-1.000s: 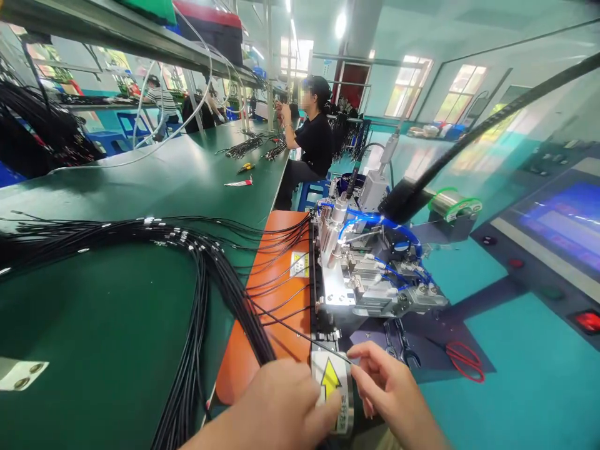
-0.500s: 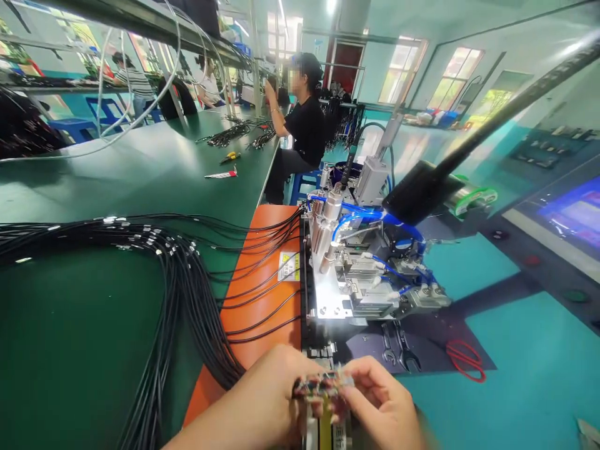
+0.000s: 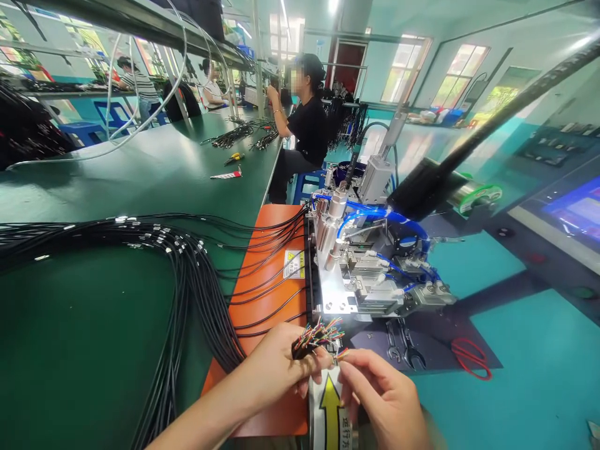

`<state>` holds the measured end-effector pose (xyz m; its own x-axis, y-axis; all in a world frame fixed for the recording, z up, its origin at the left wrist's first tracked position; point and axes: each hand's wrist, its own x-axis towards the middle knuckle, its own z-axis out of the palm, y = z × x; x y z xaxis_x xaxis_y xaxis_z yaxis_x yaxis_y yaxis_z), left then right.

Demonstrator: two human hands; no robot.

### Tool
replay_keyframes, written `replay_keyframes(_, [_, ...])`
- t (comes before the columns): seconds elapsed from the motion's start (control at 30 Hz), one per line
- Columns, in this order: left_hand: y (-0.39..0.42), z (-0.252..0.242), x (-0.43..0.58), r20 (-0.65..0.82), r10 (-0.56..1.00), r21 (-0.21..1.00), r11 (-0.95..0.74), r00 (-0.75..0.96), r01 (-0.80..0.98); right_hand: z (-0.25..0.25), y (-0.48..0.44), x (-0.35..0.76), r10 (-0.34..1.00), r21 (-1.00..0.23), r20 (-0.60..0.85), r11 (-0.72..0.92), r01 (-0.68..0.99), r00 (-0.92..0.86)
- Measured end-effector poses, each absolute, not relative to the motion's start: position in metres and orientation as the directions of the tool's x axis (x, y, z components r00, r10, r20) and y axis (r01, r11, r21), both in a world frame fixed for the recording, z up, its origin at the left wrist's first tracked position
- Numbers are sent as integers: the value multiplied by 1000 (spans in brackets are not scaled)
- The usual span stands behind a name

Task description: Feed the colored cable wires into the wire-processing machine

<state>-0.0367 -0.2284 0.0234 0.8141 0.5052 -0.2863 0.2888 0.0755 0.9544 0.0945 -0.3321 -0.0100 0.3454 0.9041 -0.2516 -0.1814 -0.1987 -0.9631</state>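
The left hand could pass above the orange mat; black cables lie leftward; the pneumatic machine blocks ahead.

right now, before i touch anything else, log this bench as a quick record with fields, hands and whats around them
left hand: holds a bundle of multicoloured wire ends
right hand: fingertips beside the wire ends, grip unclear
cables: black cable bundle on the green bench, crossing the orange panel
machine: metal pneumatic unit with blue air tubes
tools: wrenches, red-handled scissors
others: seated co-worker further along the bench
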Motion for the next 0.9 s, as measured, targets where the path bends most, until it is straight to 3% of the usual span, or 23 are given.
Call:
replay_keyframes(0.2, [-229,20,-35,-231,527,967,30,818,253,-15,-325,89,890,-919,-300,-174,-353,344])
replay_keyframes(0.4, [-230,16,-35,-226,548,957,-29,805,288,-16,-325,86,872,-895,-328,-164,-416,363])
replay_keyframes(0.6, [-236,10,-37,-172,660,925,-147,732,350,-4,-325,91,858,-739,-480,-285,-610,181])
replay_keyframes(0.67, [-238,9,-37,-144,677,922,-174,722,347,-4,-325,92,867,-743,-473,-296,-600,158])
replay_keyframes(0.77, [-240,7,-36,-90,683,923,-218,725,319,-13,-326,88,891,-916,-353,-266,-302,285])
replay_keyframes(0.83, [-240,6,-35,-39,687,922,-256,726,292,-21,-326,83,902,-983,-106,-160,95,420])
replay_keyframes(0.9, [-239,5,-34,7,687,919,-290,726,266,-28,-326,77,872,-888,217,-11,460,439])
